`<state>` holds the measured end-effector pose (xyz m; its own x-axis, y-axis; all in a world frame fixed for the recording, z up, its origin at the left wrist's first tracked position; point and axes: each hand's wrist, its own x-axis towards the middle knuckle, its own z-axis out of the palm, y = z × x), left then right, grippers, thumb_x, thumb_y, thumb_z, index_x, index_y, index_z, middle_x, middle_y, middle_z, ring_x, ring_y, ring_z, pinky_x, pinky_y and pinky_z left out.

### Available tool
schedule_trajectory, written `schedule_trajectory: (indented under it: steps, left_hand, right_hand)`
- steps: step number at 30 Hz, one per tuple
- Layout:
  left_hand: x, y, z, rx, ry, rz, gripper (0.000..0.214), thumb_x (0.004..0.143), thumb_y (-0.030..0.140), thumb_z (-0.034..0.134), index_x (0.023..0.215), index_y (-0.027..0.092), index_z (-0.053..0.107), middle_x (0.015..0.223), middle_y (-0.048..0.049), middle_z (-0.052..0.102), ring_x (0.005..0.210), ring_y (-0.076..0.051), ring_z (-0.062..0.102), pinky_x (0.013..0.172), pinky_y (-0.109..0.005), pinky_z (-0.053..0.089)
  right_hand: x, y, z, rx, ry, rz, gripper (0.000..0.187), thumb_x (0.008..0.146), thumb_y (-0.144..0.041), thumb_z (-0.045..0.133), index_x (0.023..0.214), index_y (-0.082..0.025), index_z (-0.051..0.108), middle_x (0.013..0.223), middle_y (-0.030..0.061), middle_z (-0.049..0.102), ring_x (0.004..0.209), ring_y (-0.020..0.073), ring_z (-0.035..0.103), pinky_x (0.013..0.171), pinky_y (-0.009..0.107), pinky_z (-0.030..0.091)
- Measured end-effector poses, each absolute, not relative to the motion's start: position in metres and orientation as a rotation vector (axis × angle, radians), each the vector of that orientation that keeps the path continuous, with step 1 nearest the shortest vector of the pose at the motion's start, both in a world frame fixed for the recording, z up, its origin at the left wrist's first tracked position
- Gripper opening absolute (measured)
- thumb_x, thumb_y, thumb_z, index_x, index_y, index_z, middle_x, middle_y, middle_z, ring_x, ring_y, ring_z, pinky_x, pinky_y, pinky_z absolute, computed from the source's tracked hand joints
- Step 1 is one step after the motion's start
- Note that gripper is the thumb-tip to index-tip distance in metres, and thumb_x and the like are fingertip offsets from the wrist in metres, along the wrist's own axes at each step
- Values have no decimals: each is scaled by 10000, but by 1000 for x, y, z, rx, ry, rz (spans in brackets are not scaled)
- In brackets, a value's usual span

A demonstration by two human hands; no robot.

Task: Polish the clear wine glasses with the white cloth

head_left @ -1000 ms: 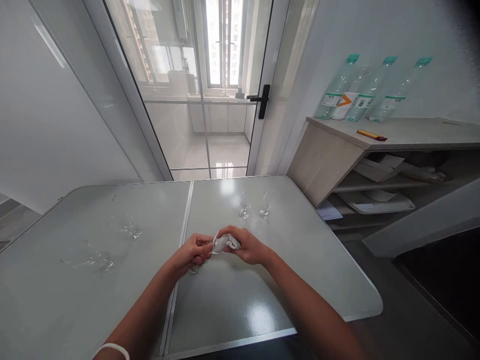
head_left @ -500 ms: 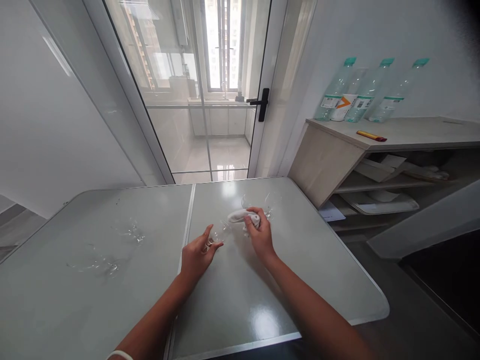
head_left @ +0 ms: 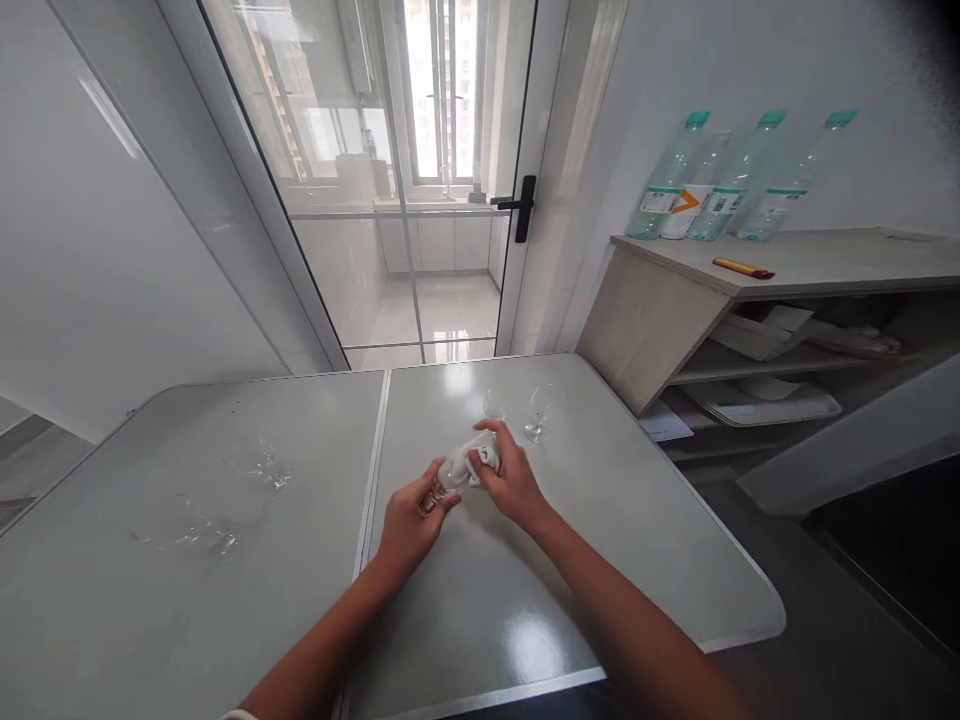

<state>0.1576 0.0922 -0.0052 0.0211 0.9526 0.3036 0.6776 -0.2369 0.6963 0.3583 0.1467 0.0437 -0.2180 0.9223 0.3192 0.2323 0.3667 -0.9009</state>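
Note:
My left hand (head_left: 411, 519) pinches the foot and stem of a small clear stemmed glass (head_left: 444, 482), held tilted above the grey table (head_left: 465, 600). My right hand (head_left: 507, 482) is closed on a white cloth (head_left: 481, 455) pressed against the glass's bowl. Just beyond my right hand stand two more clear stemmed glasses, one (head_left: 493, 405) partly hidden by the cloth and one (head_left: 541, 410) further right.
Two more clear glasses (head_left: 262, 462) (head_left: 191, 525) lie on their sides on the table's left half. A wooden shelf unit (head_left: 750, 300) on the right carries three plastic bottles (head_left: 739, 178) and papers. A glass door (head_left: 420, 180) stands behind the table.
A second ago both hands worked the cloth and glass close to me. They moved away towards the standing glasses, then came back a little, the cloth again against the glass bowl.

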Motion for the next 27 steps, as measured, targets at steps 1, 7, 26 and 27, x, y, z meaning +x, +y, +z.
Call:
schedule_trajectory:
  steps: [1, 7, 26, 27]
  left_hand:
    - [156, 93, -5, 1946, 1705, 1072, 552, 965, 353, 618, 1487, 185, 554, 797, 13, 693, 636, -132, 598, 653, -232, 468]
    - [139, 102, -11, 2325, 1752, 982, 369, 984, 250, 597, 1344, 178, 637, 833, -30, 763, 694, -187, 694, 663, -282, 502]
    - [161, 82, 9, 2464, 1256, 1476, 193, 940, 153, 658, 1131, 185, 668, 778, -29, 737, 639, -144, 653, 649, -264, 512]
    - [162, 81, 8, 2322, 1330, 1452, 136, 946, 184, 656, 1079, 189, 684, 785, -29, 744, 648, -143, 668, 652, -255, 517]
  right_hand:
    - [360, 145, 45, -1035, -1685, 707, 342, 973, -323, 573, 1300, -231, 532, 902, 36, 641, 809, 227, 634, 747, 363, 529]
    - [360, 143, 53, -629, -2212, 144, 516, 928, -103, 491, 1436, -189, 463, 1373, 163, 613, 1437, 301, 461, 1199, 543, 350]
    - [357, 151, 57, -920, -1520, 1531, 489, 1036, -500, 393, 998, -168, 749, 956, 62, 736, 885, 208, 669, 822, 329, 525]
    - [353, 148, 55, -953, -1481, 1392, 451, 1042, -486, 406, 1087, -183, 737, 1033, 64, 740, 960, 217, 674, 873, 338, 526]
